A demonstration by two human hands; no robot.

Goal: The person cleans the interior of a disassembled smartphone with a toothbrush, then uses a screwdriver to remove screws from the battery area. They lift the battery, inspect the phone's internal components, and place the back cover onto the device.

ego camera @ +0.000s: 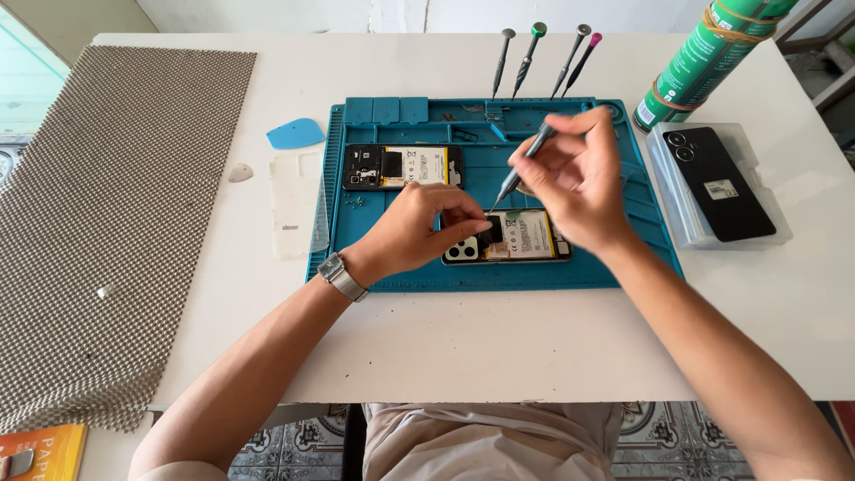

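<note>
Over the opened phone (521, 236), the screwdriver (525, 165) slants tip-down leftward.

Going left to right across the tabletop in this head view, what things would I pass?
Grey mesh mat → blue pick → blue work mat → left hand → right hand holding a screwdriver → black phone

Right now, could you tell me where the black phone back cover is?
The black back cover lies on a clear plastic tray at the table's right side, beside the blue mat and just below the green can.
</note>
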